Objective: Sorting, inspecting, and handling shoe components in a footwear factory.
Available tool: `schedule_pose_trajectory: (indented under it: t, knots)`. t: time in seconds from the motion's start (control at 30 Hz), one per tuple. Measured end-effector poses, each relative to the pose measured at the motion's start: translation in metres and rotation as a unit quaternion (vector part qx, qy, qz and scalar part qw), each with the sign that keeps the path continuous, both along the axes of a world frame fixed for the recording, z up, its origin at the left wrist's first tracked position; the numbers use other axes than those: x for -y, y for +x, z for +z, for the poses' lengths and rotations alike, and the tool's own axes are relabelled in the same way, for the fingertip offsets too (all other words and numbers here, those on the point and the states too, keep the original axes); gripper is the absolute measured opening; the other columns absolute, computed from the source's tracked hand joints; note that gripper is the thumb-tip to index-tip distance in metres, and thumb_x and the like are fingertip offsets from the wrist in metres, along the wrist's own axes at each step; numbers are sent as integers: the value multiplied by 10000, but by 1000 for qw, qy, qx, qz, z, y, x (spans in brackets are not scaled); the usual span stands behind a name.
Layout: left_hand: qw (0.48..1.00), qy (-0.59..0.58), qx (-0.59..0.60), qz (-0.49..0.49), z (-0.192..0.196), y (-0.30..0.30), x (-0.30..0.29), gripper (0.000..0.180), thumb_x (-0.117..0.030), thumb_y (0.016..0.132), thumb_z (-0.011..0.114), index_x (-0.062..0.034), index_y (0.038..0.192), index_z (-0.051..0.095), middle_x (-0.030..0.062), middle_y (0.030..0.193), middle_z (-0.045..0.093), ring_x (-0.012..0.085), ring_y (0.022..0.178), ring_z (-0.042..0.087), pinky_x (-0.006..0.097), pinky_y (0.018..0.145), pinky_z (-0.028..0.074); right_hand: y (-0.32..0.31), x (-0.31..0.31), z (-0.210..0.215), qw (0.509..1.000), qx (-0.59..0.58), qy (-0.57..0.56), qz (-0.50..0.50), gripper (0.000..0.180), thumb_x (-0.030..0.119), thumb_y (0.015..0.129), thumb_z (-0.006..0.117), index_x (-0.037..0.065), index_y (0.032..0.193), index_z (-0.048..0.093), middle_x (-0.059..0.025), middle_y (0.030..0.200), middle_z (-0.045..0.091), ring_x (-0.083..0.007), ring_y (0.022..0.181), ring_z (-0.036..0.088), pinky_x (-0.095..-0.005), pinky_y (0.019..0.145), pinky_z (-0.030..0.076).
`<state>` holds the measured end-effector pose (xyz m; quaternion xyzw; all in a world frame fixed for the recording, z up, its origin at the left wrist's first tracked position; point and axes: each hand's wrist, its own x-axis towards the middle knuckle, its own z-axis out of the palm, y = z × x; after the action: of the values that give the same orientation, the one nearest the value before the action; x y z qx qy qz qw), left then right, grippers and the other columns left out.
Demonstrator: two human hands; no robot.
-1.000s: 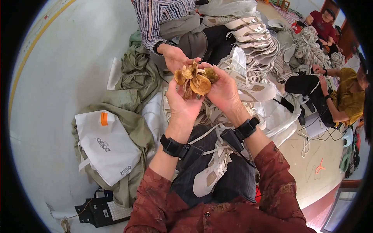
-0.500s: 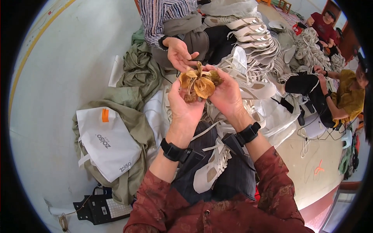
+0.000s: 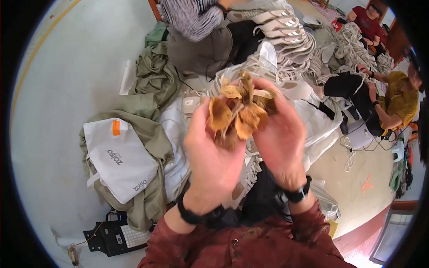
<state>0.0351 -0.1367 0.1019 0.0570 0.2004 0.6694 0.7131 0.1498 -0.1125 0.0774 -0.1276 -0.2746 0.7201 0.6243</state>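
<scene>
Both my hands are raised close to the camera, cupped around a bunch of crumpled tan and brown paper pieces (image 3: 239, 111). My left hand (image 3: 214, 156) holds the bunch from the left and below. My right hand (image 3: 281, 138) closes on it from the right. Each wrist wears a black band. Below my hands lie white shoe parts (image 3: 248, 178) on my lap, partly hidden.
A white bag with an orange tab (image 3: 118, 156) lies on olive cloth (image 3: 154, 80) at left. A black device (image 3: 118, 234) sits on the floor near me. A person in a striped shirt (image 3: 192, 22) sits opposite. Stacked white soles (image 3: 286, 31) and other seated workers (image 3: 393, 98) fill the right.
My hands have lifted the paper bunch up toward the camera. The striped-shirt person's hand that was reaching to the bunch has pulled away.
</scene>
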Motion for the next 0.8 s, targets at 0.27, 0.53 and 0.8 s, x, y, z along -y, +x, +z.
schedule_pose_trajectory:
  t: [0.27, 0.53, 0.8]
  knots:
    - [993, -85, 39, -71, 5, 15, 51, 433, -322, 1024, 400, 8, 1276, 522, 109, 1204, 612, 203, 1128, 574, 365, 983, 449, -41, 100, 48, 942, -332, 15, 51, 577, 428, 944, 482, 78, 1394, 398, -23, 1354, 497, -246, 1190, 529, -448, 1025, 425]
    - [994, -53, 51, -77, -6, 26, 63, 426, -326, 1021, 394, 3, 1253, 534, 116, 1199, 613, 223, 1128, 580, 376, 1001, 437, -12, 105, 26, 995, -9, -2, -98, 590, 441, 960, 424, 16, 1369, 396, -128, 1284, 523, -259, 1127, 561, -423, 978, 455]
    - [996, -3, 35, -81, -4, 33, 82, 421, -330, 1018, 389, -3, 1231, 546, 123, 1194, 614, 244, 1128, 585, 387, 1019, 425, 8, 104, 7, 957, 204, -40, -201, 602, 433, 978, 379, -47, 1341, 399, -220, 1207, 555, -283, 1070, 591, -402, 946, 477]
